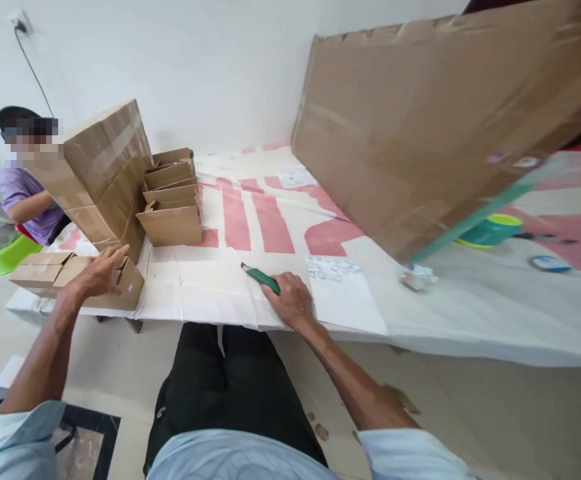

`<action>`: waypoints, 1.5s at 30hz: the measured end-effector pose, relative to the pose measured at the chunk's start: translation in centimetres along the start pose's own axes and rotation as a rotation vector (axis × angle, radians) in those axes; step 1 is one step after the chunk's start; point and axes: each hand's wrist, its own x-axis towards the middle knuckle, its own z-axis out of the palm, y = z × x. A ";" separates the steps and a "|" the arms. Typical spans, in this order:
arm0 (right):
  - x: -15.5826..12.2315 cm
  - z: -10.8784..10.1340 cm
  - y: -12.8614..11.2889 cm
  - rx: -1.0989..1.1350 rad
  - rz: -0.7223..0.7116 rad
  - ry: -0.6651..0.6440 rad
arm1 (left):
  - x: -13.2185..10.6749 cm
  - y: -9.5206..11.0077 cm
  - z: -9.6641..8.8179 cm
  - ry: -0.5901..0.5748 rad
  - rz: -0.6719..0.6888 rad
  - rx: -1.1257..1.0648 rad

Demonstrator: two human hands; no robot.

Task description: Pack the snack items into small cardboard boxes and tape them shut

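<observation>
My right hand (293, 297) is closed round the green handle of a utility knife (259, 276), near the table's front edge. The knife's tip points up and to the left, just above or on the white cloth. My left hand (104, 272) lies over the right end of a small cardboard box (133, 285), its fingers stretched out and apart. Beside that box is another small closed cardboard box (38, 270). A sheet of paper with pen drawings (345, 300) lies just right of my right hand.
Small open cardboard boxes (173, 223) stand in a row beside a tall stack of taped cartons (115, 160). A large cardboard carton (420, 127) leans at the right. Near it are a green tape roll (490, 230) and a blue-white roll (550, 264). A person (30, 193) sits at far left.
</observation>
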 end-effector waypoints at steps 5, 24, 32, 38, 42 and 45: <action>0.2 0.1 0.1 0.002 0.104 0.081 | 0.4 -0.6 -0.9 -0.175 -0.017 0.083; 1.1 -2.3 -2.4 0.087 0.224 -0.045 | 4.1 15.8 4.6 0.139 0.388 -0.053; 1.0 -4.2 -2.2 0.818 0.473 0.029 | 2.6 15.7 5.3 0.278 0.322 -0.232; 1.1 -5.5 -2.7 1.093 0.551 0.008 | -0.3 8.0 5.8 0.328 0.072 -0.568; 1.3 -5.6 -3.2 1.048 0.572 0.025 | -0.3 5.5 8.5 0.234 0.061 -0.947; 1.3 -5.4 -3.2 1.000 0.598 0.029 | -0.3 5.2 10.1 0.217 0.065 -1.097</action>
